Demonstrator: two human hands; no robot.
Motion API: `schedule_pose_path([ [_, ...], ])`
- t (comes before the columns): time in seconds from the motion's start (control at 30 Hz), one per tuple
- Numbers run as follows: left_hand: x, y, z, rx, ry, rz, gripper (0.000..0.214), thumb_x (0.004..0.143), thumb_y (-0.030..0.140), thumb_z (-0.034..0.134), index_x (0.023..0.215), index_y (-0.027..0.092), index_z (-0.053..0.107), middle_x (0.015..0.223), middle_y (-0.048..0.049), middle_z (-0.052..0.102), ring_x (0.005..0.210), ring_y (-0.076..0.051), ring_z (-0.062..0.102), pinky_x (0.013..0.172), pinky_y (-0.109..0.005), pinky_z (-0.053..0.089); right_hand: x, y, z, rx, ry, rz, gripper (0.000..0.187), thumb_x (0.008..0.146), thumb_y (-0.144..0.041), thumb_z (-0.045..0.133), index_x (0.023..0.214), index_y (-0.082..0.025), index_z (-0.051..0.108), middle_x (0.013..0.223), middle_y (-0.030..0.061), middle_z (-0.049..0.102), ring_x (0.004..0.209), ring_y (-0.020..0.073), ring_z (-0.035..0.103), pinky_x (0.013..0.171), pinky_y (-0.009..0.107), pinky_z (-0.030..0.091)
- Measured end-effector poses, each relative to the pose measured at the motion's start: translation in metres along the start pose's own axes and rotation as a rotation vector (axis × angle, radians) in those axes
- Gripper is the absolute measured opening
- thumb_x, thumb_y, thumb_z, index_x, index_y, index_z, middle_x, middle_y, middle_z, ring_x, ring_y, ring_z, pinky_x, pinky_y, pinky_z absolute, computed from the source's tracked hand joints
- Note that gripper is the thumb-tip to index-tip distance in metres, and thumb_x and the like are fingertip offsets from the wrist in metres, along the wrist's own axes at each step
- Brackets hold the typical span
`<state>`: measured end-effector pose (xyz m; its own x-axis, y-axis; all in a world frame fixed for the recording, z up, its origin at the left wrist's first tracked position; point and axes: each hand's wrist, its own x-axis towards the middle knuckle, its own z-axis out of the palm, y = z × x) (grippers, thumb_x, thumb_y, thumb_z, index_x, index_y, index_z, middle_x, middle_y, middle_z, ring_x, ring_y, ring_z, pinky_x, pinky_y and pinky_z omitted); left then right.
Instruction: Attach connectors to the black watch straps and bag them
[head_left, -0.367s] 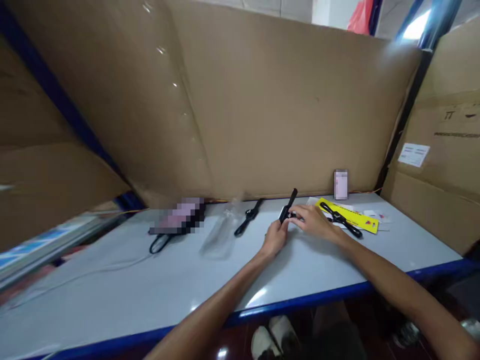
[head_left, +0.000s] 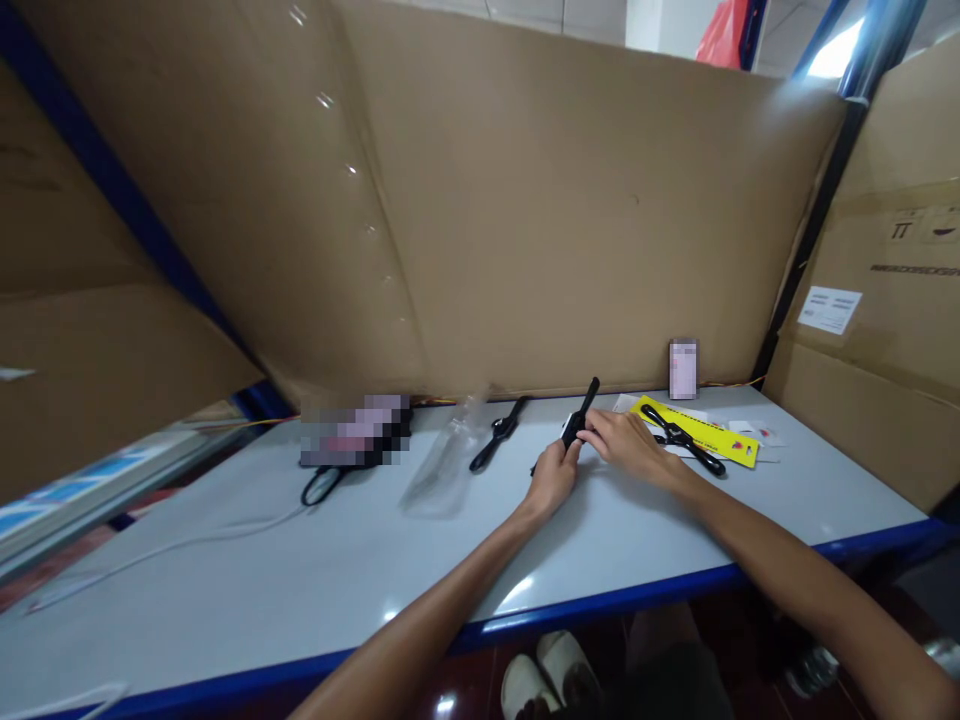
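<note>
A black spokeshave (head_left: pixel 590 396) is held tilted above the table, its far handle pointing up and away. My left hand (head_left: pixel 553 474) grips it near its lower end, thumb along the body. The fingers of my right hand (head_left: pixel 622 440) are closed at its middle part; the small part they pinch is hidden. Left of my hands lies a second black spokeshave (head_left: pixel 499 434). To the right, a third spokeshave (head_left: pixel 682 440) rests across a yellow card (head_left: pixel 720 440).
A clear plastic bag (head_left: pixel 439 470) and a blurred-out device (head_left: pixel 356 430) with a white cable (head_left: pixel 217 538) lie on the white table (head_left: pixel 300 600) at left. A phone (head_left: pixel 683 369) leans against the cardboard panel (head_left: pixel 562 220). A blue rail (head_left: pixel 637 603) edges the table.
My right fingers have shifted slightly around the middle of the spokeshave, which has turned a little. The other things on the table have stayed put.
</note>
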<state>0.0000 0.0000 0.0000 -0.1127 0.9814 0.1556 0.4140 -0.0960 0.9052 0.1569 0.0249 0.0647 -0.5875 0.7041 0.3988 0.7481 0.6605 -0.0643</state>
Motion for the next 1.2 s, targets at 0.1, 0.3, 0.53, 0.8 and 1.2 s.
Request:
schedule_pose_path([
  [0.1,-0.001,0.001,-0.001,0.013,0.009,0.002,0.038,0.095,0.051,0.047,0.075,0.020,0.056,0.054,0.0008,0.052,0.053,-0.017,0.055,0.054,-0.025,0.037,-0.001,-0.012,-0.004,-0.101,-0.077,0.068,0.029,0.109,-0.035,0.044,0.115,-0.015,0.062,0.111,0.0143,0.075,0.093,0.0252,0.072,0.072,0.029,0.041],
  [0.3,-0.001,0.007,-0.003,0.105,0.048,0.050,0.032,0.096,0.038,0.050,0.071,0.019,0.056,0.065,-0.0043,0.063,0.066,-0.019,0.060,0.060,-0.027,0.037,-0.003,-0.028,-0.001,-0.173,-0.129,0.191,0.033,0.111,-0.032,0.029,0.125,-0.015,0.054,0.114,0.0169,0.074,0.096,0.0276,0.074,0.075,0.032,0.046],
  [0.53,-0.007,0.016,-0.002,0.194,0.109,0.196,0.026,0.099,0.028,0.045,0.082,0.018,0.062,0.083,-0.0095,0.071,0.077,-0.022,0.065,0.071,-0.030,0.042,-0.004,-0.035,0.004,-0.225,-0.115,0.267,0.032,0.110,-0.026,0.023,0.125,-0.014,0.048,0.110,0.0189,0.074,0.095,0.0280,0.075,0.074,0.032,0.046],
  [0.8,-0.010,0.016,-0.005,0.211,0.144,0.275,0.028,0.102,0.029,0.039,0.098,0.018,0.064,0.082,-0.0086,0.071,0.073,-0.022,0.064,0.067,-0.030,0.042,-0.003,-0.038,0.002,-0.173,-0.040,0.316,0.030,0.111,-0.031,0.027,0.119,-0.015,0.052,0.102,0.0159,0.077,0.090,0.0267,0.075,0.069,0.029,0.040],
  [1.2,0.027,0.006,-0.063,0.601,0.184,-0.101,0.041,0.101,0.039,0.042,0.088,0.016,0.074,0.097,-0.0170,0.077,0.096,-0.028,0.071,0.078,-0.033,0.045,0.014,0.041,-0.015,-0.065,0.067,0.522,0.042,0.104,-0.039,0.043,0.088,-0.020,0.077,0.093,0.0126,0.079,0.083,0.0212,0.070,0.065,0.028,0.034],
])
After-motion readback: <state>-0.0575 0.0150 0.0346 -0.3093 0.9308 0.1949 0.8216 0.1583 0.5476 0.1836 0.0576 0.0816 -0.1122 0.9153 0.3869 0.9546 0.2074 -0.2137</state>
